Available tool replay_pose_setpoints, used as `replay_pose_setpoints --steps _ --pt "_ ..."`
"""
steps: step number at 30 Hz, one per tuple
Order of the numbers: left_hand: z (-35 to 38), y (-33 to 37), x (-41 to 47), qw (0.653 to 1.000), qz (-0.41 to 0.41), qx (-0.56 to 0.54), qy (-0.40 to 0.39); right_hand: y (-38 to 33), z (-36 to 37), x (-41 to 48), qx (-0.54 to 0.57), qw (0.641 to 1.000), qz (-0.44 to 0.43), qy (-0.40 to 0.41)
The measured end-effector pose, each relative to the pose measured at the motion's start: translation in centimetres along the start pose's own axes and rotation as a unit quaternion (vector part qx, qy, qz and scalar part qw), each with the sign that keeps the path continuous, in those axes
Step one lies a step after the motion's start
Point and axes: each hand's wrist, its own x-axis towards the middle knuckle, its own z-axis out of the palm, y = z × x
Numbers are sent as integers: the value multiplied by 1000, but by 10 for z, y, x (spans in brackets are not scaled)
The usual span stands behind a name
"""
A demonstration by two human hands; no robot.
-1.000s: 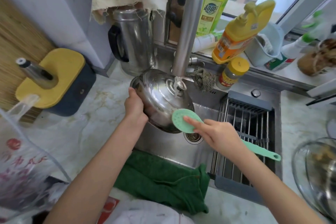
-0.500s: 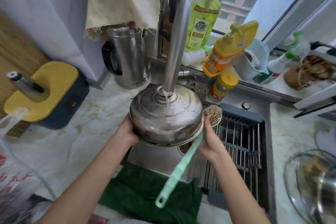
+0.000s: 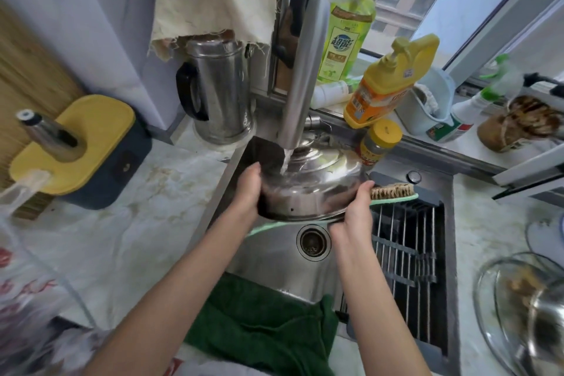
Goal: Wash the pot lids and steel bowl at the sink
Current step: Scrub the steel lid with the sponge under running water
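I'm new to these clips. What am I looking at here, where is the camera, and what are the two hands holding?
There is no machine. A person wears one wide-angle camera on the head, looking down at their own bare hands over a kitchen sink. The left hand and the right hand grip opposite edges of a steel pot lid under water running from the tap. The right hand also holds a green-handled brush, its bristles poking out beside the thumb. A green cloth lies over the sink's front edge, a steel kettle stands at the back left, and a glass lid sits at the right.
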Motion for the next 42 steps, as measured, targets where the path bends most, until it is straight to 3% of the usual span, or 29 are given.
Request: replay_pose_setpoints --steps 3,5,8,10,14,17,20,23,25,27,29,30,31,34,36,38,42 --pt "30 -28 -30 984 104 141 40 -2 3 0 -19 999 -21 37" --pt "38 -29 -35 976 132 156 78 4 1 -1 -22 999 -12 46" --pt "27 -5 -13 994 8 -16 109 12 -2 -1 -11 998 -13 54" --pt "24 4 -14 989 -81 -50 113 14 5 -1 -15 999 -26 44" --pt "44 9 -57 981 -138 -134 19 25 16 1 -75 995 -58 34" --pt "34 37 -83 952 -158 -251 -74 37 12 4 -113 991 -77 6" --pt "13 54 -80 937 -159 -299 -89 42 3 9 -112 992 -55 -11" --pt "4 45 -66 982 -51 -183 -19 43 -7 18 -138 990 -19 -15" --pt "0 28 -65 996 79 25 -34 45 -15 23 -169 985 -6 -16" --pt "0 4 -61 936 221 257 -95 44 -21 23 -189 982 -8 -15" --pt "4 -24 -49 822 312 445 -170 44 -25 18 -197 980 -16 -15" --pt "8 -34 -43 774 338 501 -189 44 -25 14 -201 979 -21 -13" --pt "12 -37 -35 756 354 515 -193 44 -25 12 -203 979 -22 -8" --pt "24 -22 -13 858 287 397 -156 45 -19 4 -200 980 -22 6" --pt "33 -17 -14 880 269 375 -115 42 -13 4 -187 981 -43 12" --pt "35 -32 -32 851 320 404 -103 37 -10 9 -185 980 -70 17" --pt "6 -52 -55 708 481 474 -206 31 -7 21 -205 976 -73 -1"
